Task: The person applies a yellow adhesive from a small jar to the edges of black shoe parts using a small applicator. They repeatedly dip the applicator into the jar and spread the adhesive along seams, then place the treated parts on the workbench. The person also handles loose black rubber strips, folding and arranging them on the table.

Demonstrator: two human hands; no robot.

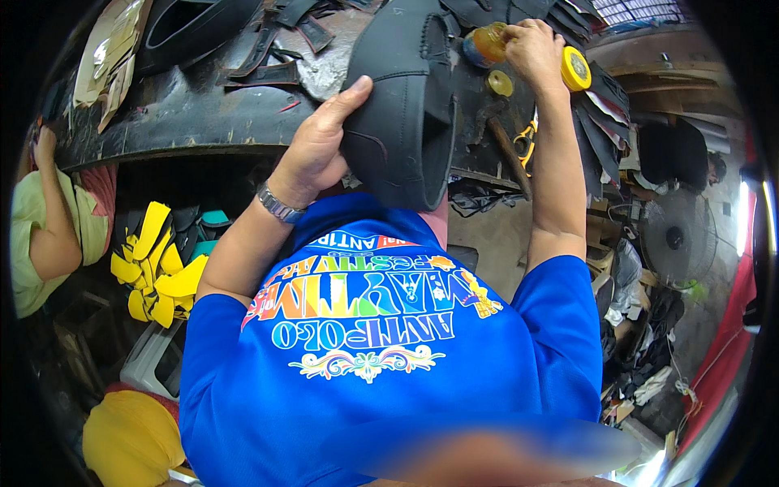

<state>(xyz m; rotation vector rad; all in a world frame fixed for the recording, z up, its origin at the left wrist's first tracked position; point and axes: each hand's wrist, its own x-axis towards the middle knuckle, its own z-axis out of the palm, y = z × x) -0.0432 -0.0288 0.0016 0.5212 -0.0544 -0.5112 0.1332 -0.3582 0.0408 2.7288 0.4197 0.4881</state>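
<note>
My left hand (318, 150), with a metal watch on its wrist, grips a black shoe upper (389, 122) by its left side, thumb on top. The upper stands tilted over the table edge, its opening toward the right. My right hand (535, 50) reaches to the far right of the table. Its curled fingers are at the mouth of a jar (485, 45) of amber liquid; what they hold, if anything, is hidden. Close by lies a small yellowish round lid (500, 83). A yellow round container (576, 68) stands just right of my right hand.
A hammer (510, 150) and yellow-handled scissors (527, 144) lie at the table's right. Black cut pieces (268, 57) cover the dark table (203, 122). Yellow pieces (154, 268) are heaped at left, near another person's arm (57, 219). A fan (673, 235) stands at right.
</note>
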